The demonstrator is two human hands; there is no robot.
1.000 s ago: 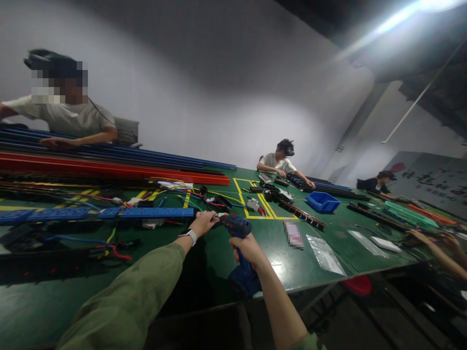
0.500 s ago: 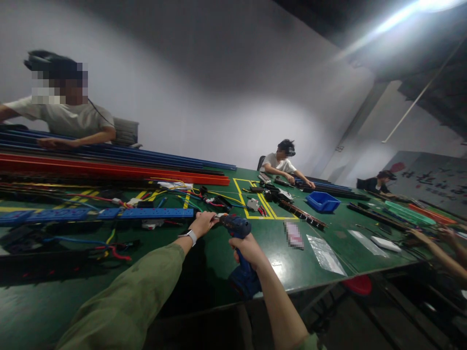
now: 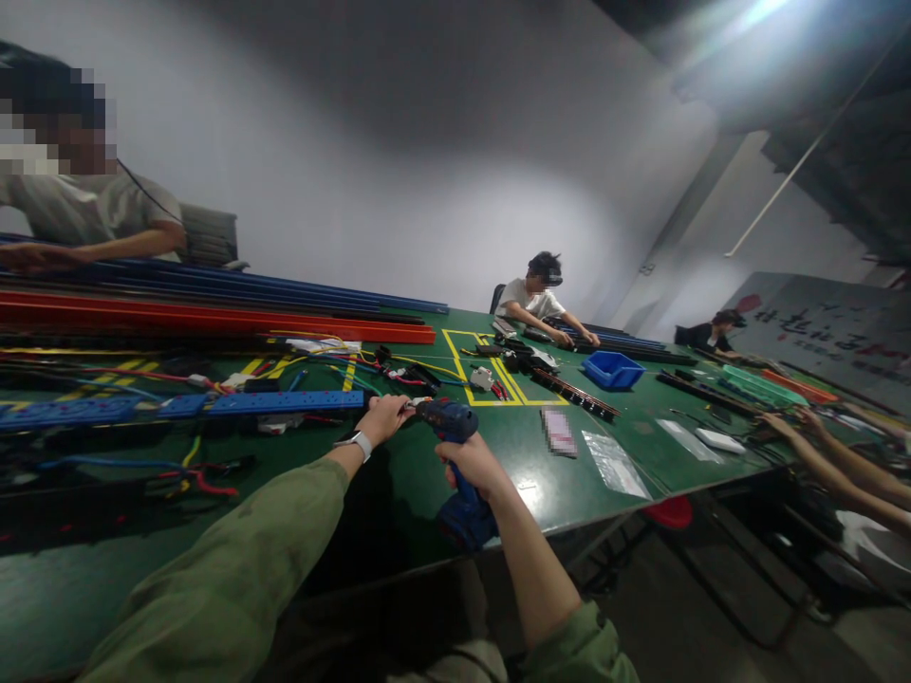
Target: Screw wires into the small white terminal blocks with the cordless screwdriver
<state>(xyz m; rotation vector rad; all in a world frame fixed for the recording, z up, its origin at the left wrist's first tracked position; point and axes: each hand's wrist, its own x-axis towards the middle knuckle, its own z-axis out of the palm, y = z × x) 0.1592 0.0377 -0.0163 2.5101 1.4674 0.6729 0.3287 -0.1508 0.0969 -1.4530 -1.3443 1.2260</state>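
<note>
My right hand (image 3: pixel 471 463) is wrapped round the handle of a dark blue cordless drill (image 3: pixel 447 418). The drill points left, its chuck close to the fingers of my left hand (image 3: pixel 382 420). That hand is closed at the right end of a long blue power strip (image 3: pixel 285 402) lying across the table. A small pale and orange piece shows between the left fingertips and the drill tip, too small to name. The bit's exact contact point is hidden by the fingers.
Loose coloured wires (image 3: pixel 206 479) and a black strip (image 3: pixel 78 517) lie nearer me on the left. Behind are an orange rail (image 3: pixel 213 318) and blue rails. To the right are a blue bin (image 3: pixel 613 370), a plastic bag (image 3: pixel 613 465) and a pink-and-white item (image 3: pixel 559 432). Co-workers sit around the table.
The camera view has shifted slightly, so the whole scene sits a little further left and higher. Both hands keep their grip, with the drill still against the strip's end area.
</note>
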